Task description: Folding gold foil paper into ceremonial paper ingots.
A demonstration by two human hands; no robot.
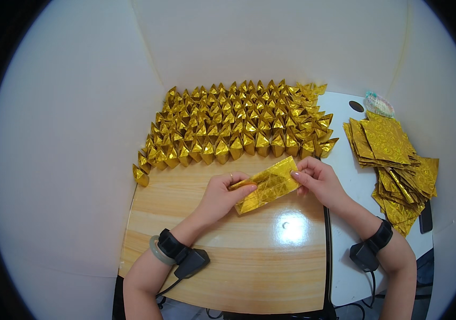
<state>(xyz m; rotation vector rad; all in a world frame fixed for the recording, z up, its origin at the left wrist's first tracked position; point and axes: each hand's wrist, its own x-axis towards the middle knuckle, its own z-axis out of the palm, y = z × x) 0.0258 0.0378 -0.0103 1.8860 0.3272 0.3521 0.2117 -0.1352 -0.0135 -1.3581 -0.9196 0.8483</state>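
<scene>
Between my two hands is a strip of shiny gold foil paper, creased and tilted up toward the right, held above the wooden tabletop. My left hand pinches its left end, thumb on top and fingers underneath. At the upper right corner, my right hand grips the paper between thumb and fingers. Beyond my hands stand rows of folded gold paper ingots, packed closely together with pointed tips upward.
A pile of flat gold paper sheets lies on the white table at right. A dark phone-like object sits beside it, and a pale beaded item lies behind. White panels enclose the table. Cables hang from both wrist devices.
</scene>
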